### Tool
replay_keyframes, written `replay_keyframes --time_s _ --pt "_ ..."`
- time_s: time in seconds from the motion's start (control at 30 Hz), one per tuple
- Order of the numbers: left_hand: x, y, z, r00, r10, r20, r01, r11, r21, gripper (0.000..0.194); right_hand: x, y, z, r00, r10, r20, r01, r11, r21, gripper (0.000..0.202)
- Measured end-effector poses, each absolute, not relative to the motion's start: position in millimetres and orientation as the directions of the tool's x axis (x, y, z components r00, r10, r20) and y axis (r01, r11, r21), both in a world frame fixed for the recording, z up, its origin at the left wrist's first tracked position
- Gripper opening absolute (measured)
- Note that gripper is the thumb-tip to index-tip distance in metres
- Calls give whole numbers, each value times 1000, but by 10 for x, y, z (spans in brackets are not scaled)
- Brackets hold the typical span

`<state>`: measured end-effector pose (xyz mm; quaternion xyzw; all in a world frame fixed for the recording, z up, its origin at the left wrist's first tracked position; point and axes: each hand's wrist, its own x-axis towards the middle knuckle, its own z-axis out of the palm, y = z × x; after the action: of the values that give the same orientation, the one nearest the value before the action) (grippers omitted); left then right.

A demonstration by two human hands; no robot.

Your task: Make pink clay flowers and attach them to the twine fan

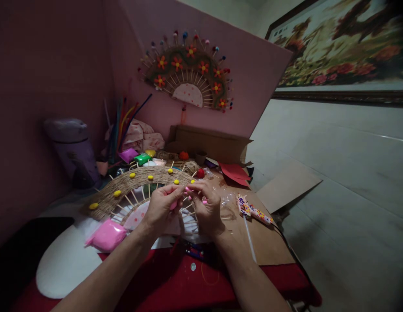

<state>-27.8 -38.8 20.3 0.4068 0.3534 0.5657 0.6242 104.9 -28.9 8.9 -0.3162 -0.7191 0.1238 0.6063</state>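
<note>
Both of my hands meet above the right part of a half-round fan made of sticks and wound twine. Small yellow clay balls dot its twine band. My left hand is closed, with a lump of pink clay partly hidden behind its fingers. Fingertips of my right hand pinch at a small pink bit beside the left fingertips. More pink spots show below the right fingers, partly covered. A shiny packet of pink clay lies at the fan's lower left.
A flower-patterned glue gun rests on cardboard at right. Behind the fan are clay packets, twine and red paper. A purple tumbler stands left. A finished fan hangs on the pink board.
</note>
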Motion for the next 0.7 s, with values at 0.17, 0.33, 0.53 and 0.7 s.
replay_keyframes --time_s 0.17,0.33,0.53,0.7 --pt "-283 -389 183 109 994 12 -410 34 911 32 1054 -282 82 -75 604 793 289 775 -562 13" --pt "-279 -385 179 107 994 37 -394 9 919 29 1059 -282 67 -83 620 780 300 762 -574 14" --pt "-264 -399 169 -107 948 300 -7 -303 953 19 1139 -197 138 -3 659 752 287 721 -631 6" --pt "-274 -415 85 45 825 563 634 -459 622 21 1325 63 217 23 792 610 297 577 -761 10"
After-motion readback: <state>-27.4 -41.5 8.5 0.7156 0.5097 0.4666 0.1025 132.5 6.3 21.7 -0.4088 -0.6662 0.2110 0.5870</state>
